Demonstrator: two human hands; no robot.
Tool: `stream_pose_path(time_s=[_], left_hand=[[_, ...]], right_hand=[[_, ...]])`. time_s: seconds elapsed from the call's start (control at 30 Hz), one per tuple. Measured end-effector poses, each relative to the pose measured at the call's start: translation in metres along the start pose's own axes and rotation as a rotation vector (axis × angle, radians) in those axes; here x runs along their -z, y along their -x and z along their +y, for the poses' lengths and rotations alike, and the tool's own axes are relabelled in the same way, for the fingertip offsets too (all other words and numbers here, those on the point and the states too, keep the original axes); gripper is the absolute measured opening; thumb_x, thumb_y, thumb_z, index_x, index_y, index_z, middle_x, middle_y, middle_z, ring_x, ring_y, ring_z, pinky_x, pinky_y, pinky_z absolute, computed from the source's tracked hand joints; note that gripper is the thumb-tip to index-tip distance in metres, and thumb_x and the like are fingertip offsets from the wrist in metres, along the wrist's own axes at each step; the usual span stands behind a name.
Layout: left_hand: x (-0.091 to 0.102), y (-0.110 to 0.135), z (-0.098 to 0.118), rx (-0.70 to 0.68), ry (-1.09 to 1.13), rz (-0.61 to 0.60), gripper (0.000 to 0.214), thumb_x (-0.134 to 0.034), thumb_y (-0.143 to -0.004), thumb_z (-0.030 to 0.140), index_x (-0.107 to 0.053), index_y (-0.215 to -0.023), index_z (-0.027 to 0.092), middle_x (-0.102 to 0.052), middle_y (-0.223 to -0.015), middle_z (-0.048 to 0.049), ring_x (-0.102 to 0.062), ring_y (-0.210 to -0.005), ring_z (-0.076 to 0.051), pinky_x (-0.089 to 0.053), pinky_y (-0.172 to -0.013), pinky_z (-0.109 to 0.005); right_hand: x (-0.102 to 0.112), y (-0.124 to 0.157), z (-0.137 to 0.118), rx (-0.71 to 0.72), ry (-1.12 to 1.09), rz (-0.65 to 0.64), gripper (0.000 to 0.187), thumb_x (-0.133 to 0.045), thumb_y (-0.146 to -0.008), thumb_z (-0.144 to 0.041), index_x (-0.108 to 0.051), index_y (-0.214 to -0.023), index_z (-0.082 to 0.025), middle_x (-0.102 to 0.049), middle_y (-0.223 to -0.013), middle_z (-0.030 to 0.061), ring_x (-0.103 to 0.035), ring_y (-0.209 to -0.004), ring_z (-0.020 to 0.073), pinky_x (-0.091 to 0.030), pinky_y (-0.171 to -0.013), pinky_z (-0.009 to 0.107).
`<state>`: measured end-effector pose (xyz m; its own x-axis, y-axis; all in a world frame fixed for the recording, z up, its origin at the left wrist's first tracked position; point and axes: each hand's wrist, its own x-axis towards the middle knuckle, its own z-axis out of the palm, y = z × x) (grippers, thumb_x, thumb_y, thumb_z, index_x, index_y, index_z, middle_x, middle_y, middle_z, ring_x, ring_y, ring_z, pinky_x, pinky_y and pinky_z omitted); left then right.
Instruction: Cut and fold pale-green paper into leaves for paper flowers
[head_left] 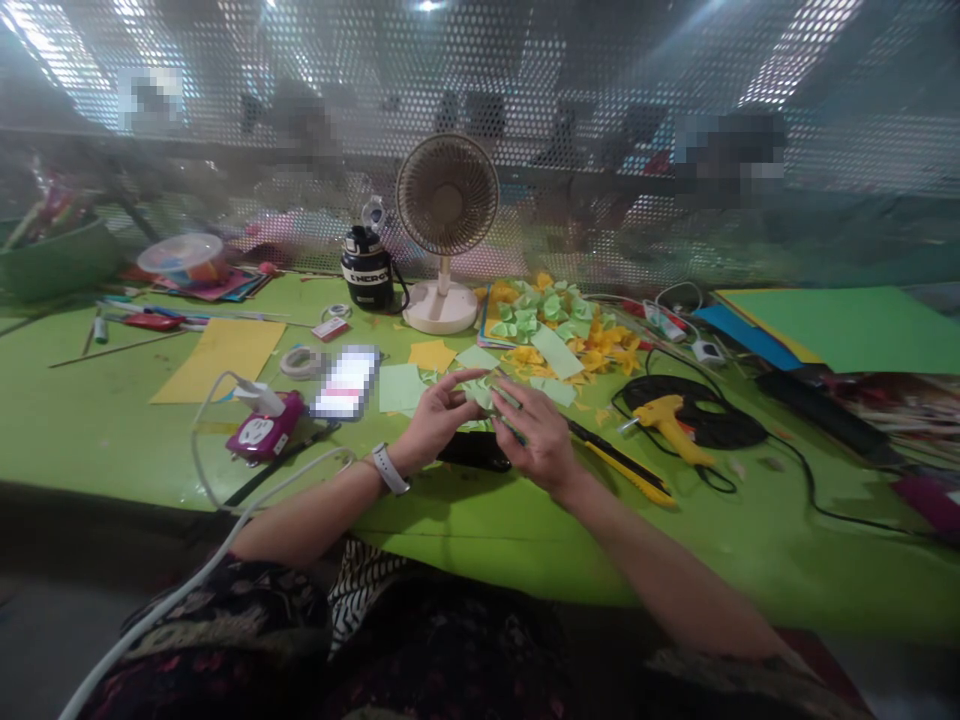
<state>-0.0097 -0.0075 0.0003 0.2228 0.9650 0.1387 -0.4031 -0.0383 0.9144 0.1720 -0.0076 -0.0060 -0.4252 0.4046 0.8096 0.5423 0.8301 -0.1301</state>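
Observation:
My left hand (439, 420) and my right hand (534, 435) meet over the green table (112, 420), both pinching a small piece of light green paper (484, 392) between their fingertips. A white watch sits on my left wrist. Under the hands lies a flat black object (472, 452). Loose squares of green paper (401, 388) and yellow paper (431, 355) lie just beyond the hands. Farther back is a pile of folded green and yellow paper pieces (559, 325).
A yellow glue gun (667, 420) with black cord lies at the right, a yellow-handled cutter (622, 465) beside my right hand. A small fan (446, 235), a black bottle (366, 268), tape roll (302, 361), phone (346, 382) and magenta power adapter (264, 430) stand left. Coloured sheets (847, 325) lie far right.

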Motion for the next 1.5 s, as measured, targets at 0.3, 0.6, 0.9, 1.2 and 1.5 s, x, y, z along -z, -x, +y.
stream_pose_path(time_s=[0.3,0.6,0.9,1.2,1.5], left_hand=[[-0.002,0.002,0.005,0.018,0.022,0.061,0.061,-0.086,-0.066,0.028,-0.061,-0.120,0.015,-0.060,-0.065,0.0057,-0.061,-0.067,-0.008,-0.051,-0.072,-0.024],[0.000,0.000,0.006,0.043,0.077,0.027,0.068,-0.086,-0.067,0.029,-0.059,-0.128,0.016,-0.044,-0.050,0.0125,-0.056,-0.057,-0.005,-0.055,-0.077,-0.026],[0.001,-0.001,0.001,0.055,0.034,-0.019,0.069,-0.085,-0.067,0.030,-0.057,-0.129,0.017,-0.073,-0.089,-0.0025,-0.069,-0.081,-0.013,-0.058,-0.084,-0.033],[0.005,0.002,0.003,-0.016,-0.057,-0.077,0.049,-0.073,-0.079,0.035,-0.063,-0.124,0.018,-0.067,-0.083,-0.0018,-0.065,-0.079,-0.013,-0.060,-0.077,-0.030],[0.008,-0.002,-0.005,-0.272,-0.463,-0.032,0.038,-0.069,-0.082,0.030,-0.069,-0.117,0.015,-0.075,-0.100,-0.0097,-0.069,-0.082,-0.015,-0.057,-0.071,-0.025]], right_hand=[[-0.001,0.002,-0.001,0.026,0.165,-0.111,0.054,-0.055,-0.091,-0.028,-0.049,-0.144,-0.017,-0.055,-0.142,0.0176,-0.050,-0.131,0.0321,-0.046,-0.104,0.051],[-0.003,0.005,0.007,-0.074,-0.120,-0.109,0.059,-0.050,-0.094,-0.024,-0.037,-0.151,-0.028,-0.038,-0.157,0.0106,-0.038,-0.142,0.0289,-0.038,-0.112,0.055],[0.003,0.000,0.005,-0.538,-0.427,0.053,0.032,-0.052,-0.095,-0.035,-0.068,-0.121,-0.025,-0.069,-0.116,0.0089,-0.065,-0.104,0.0221,-0.056,-0.089,0.041],[0.004,-0.002,0.007,-0.850,-0.677,0.087,0.031,-0.069,-0.082,-0.044,-0.075,-0.101,-0.020,-0.072,-0.083,0.0042,-0.060,-0.064,0.0139,-0.053,-0.059,0.028],[0.007,-0.007,-0.002,-0.904,-0.798,0.073,0.032,-0.074,-0.077,-0.046,-0.075,-0.097,-0.021,-0.074,-0.088,0.0041,-0.065,-0.068,0.0136,-0.058,-0.064,0.030]])
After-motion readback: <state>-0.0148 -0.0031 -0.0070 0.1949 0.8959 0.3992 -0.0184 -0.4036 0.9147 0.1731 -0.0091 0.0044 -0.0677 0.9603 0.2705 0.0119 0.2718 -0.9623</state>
